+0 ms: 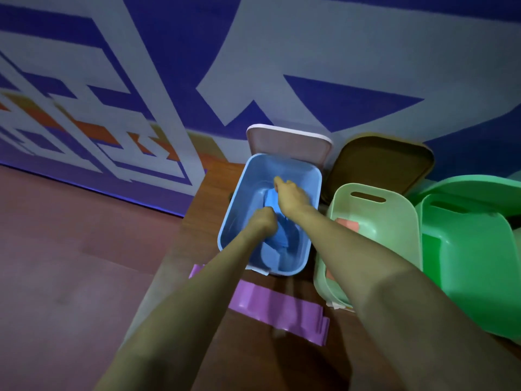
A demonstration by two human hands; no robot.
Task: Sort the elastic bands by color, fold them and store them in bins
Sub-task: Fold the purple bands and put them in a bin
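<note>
Both my hands reach down into the blue bin (313, 176) on the wooden table. My left hand (263, 222) is curled and grips the near part of a folded blue elastic band (277, 232) that lies inside the bin. My right hand (290, 194) holds the far end of the same band, fingers bent over it. A purple elastic band (279, 307) lies flat on the table in front of the blue bin. A pale green bin (394, 218) to the right holds an orange-pink band (348, 224).
A brighter green bin (479, 263) stands at the far right. A pink lid (287, 142) and a brown lid (380, 162) lean against the patterned wall behind the bins. The table's left edge (174, 249) drops to a reddish floor.
</note>
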